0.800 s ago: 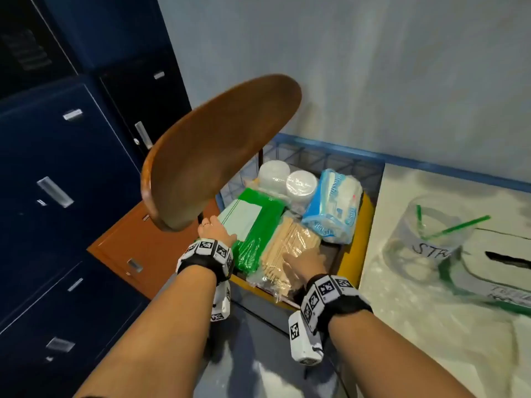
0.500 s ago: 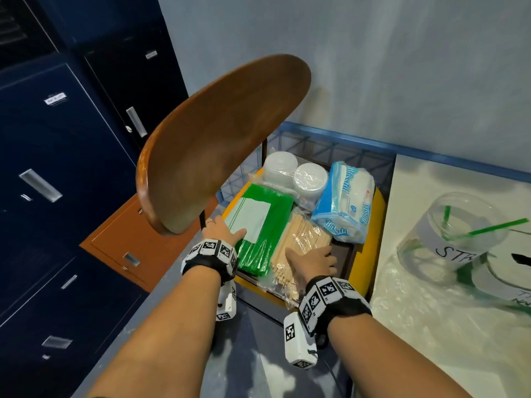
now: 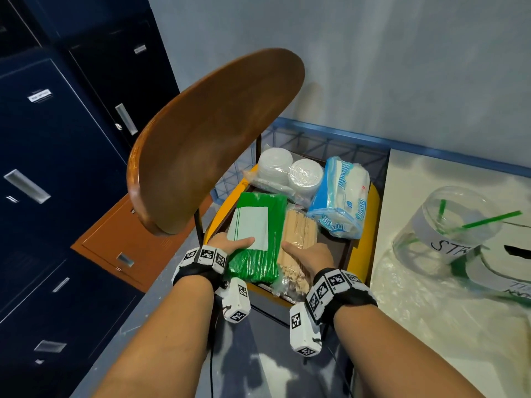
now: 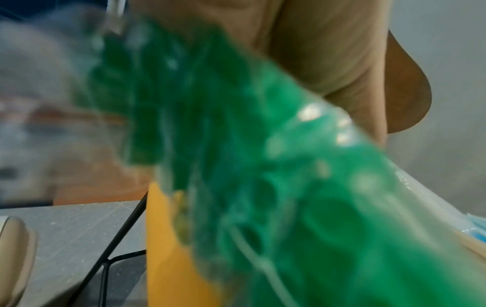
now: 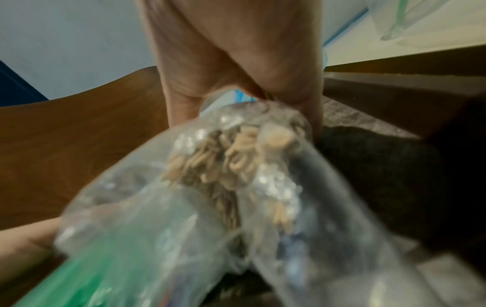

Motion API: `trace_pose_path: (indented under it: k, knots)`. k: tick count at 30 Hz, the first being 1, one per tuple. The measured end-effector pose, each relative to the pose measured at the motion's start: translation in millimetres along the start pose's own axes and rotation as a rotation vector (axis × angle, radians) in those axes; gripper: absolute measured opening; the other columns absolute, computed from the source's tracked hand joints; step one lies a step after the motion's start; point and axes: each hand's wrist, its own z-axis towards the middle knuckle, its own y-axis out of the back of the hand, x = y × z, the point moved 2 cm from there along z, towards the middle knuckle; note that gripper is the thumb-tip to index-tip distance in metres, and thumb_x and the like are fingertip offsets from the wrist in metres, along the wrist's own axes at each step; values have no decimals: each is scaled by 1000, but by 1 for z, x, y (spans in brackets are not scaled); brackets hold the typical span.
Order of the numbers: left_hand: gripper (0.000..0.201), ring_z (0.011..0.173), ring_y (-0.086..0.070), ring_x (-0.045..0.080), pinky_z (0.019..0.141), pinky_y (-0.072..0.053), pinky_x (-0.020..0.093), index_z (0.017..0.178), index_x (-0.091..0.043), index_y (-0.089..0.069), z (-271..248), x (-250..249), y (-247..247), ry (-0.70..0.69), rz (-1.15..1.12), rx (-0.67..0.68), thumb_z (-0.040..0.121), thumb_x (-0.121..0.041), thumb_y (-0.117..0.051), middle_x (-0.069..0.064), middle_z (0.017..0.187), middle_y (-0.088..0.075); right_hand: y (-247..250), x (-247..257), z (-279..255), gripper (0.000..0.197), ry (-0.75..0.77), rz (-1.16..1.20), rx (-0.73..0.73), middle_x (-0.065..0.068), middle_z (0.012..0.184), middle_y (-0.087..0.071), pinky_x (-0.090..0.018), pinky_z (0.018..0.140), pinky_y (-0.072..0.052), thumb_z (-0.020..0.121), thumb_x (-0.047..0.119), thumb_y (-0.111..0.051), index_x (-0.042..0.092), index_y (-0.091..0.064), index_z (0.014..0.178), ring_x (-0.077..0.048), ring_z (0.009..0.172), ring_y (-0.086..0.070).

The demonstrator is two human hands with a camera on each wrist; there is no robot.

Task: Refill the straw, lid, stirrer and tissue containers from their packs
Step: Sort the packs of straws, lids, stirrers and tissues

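Gripping the green straw pack point(image 3: 258, 239) with my left hand point(image 3: 230, 244) and the stirrer pack point(image 3: 298, 239) with my right hand point(image 3: 310, 252), both packs on the chair's tray point(image 3: 370, 225), I judged refilling barely begun, the straw jar point(image 3: 448, 225) nearly empty.

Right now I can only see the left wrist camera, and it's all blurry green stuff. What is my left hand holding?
Observer: Your left hand grips the near end of a green plastic pack of straws, thumb on its white label.
Operator: What's my other hand doing?
Observer: The right hand holds a clear plastic bag of wooden stirrers, which lies right beside the straw pack.
Operator: Where do the straws go?
Observer: Probably in the clear round jar marked "STR", off to your right. It has only a few green straws in it.
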Motion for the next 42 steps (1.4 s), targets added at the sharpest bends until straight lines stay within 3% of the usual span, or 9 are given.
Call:
trace_pose_path:
  k: [5,11,14,17,23,30,33,38,42]
  knots:
    - [65,118,-54,24,108,-37,43,136,-20,-44,-10,4,-10,-99,-249,124,79,-38,-70,6,133,-55,10,-5,-2,54,7,211,178,-3,104,-60,-28,80,-45,73,32,-78,1,-55,111,-19,93,-57]
    - [99,118,-55,20,109,-36,46,137,-26,-43,-28,0,-17,-201,-353,161,49,-55,-80,-1,129,-59,8,-11,-11,72,86,485,330,-8,113,-68,-45,101,-45,59,28,-86,12,-57,123,-23,106,-63]
    - [98,115,-58,23,106,-39,49,135,-24,-46,-41,-4,-20,-241,-393,146,48,-52,-81,1,125,-62,17,-9,-19,62,124,530,360,-11,116,-66,-44,100,-46,69,17,-80,10,-54,125,-23,108,-62]
    - [89,113,-59,26,103,-41,49,131,-19,-49,-75,-15,-26,-274,-480,138,50,-40,-80,8,125,-62,36,-14,-34,83,146,534,331,-9,115,-66,-48,99,-46,51,32,-86,13,-53,125,-24,108,-62]
    - [67,112,-59,25,101,-43,48,127,-24,-49,-132,-41,-60,-420,-604,193,64,-24,-74,4,123,-62,106,-37,-76,47,154,573,383,-10,107,-67,-40,91,-51,78,17,-71,10,-55,122,-25,100,-63]
    - [90,114,-58,15,95,-49,35,133,-23,-35,-193,-97,-154,-588,-552,269,55,-43,-74,1,128,-56,221,-111,-126,41,178,605,287,-11,114,-65,-46,103,-42,70,26,-71,14,-60,108,-29,112,-58]
    - [73,112,-60,12,95,-50,32,135,-23,-37,-216,-126,-208,-629,-575,345,73,-39,-72,0,127,-58,271,-151,-141,31,172,647,229,-12,109,-66,-44,96,-47,79,21,-64,14,-59,108,-28,105,-61]
    - [86,109,-62,13,85,-53,23,135,-21,-39,-248,-171,-298,-652,-550,427,65,-57,-73,0,124,-61,354,-213,-167,52,206,669,112,-5,104,-70,-26,75,-56,73,33,-64,14,-55,120,-13,91,-69]
    - [68,106,-62,19,92,-51,39,133,-20,-39,-266,-205,-378,-634,-491,464,76,-39,-69,5,123,-61,417,-267,-175,79,146,651,-53,-7,120,-64,-40,100,-45,59,44,-77,12,-53,126,-22,113,-59]
